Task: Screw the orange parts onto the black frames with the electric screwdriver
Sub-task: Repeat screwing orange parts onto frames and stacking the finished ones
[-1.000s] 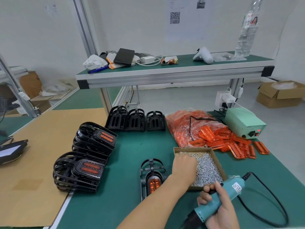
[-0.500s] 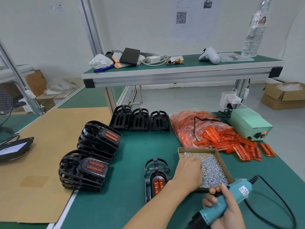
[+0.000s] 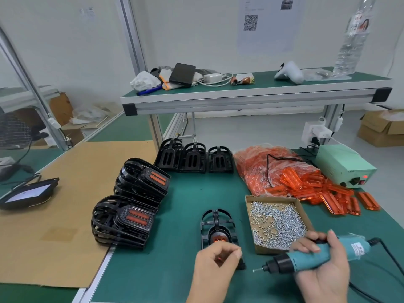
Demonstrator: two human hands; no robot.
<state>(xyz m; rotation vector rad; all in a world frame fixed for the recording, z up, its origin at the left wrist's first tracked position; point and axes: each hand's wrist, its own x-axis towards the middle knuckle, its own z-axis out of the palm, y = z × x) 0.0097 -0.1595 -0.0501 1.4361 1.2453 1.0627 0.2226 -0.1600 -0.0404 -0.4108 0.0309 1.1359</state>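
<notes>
Fingers [image 3: 235, 253] of my left hand [image 3: 215, 264] are curled in with the tips drawn together, low in the centre of the frame; I take it they pinch a screw, but nothing is visible between them, so I cannot say for sure. That hand sits over the near end of the black frame [image 3: 218, 228] lying flat on the green bench [image 3: 188, 193], its long axis running up and down the picture. The orange part [image 3: 218, 238] seated in it shows just above my knuckles, so the work lies directly above the fingertips in the frame, almost touching them.

My right hand [image 3: 321, 265], at lower right, is wrapped round the teal electric screwdriver [image 3: 314, 256]. The tool lies nearly level, its long axis across the picture, and the bit [image 3: 258, 269] points left toward my left hand, close to it but apart. The bit tip looks to end in a small nub; whether that is a screw I cannot tell.

The box of screws [image 3: 277, 224] lies between the frame and the driver, just above the tool. I judge the left hand the nearer one to the part, while the driver must swing from level to upright and move left and up-frame before its bit meets the orange piece. Loose orange parts [image 3: 341, 193] lie at right; finished frames [image 3: 131, 217] are stacked at left.
</notes>
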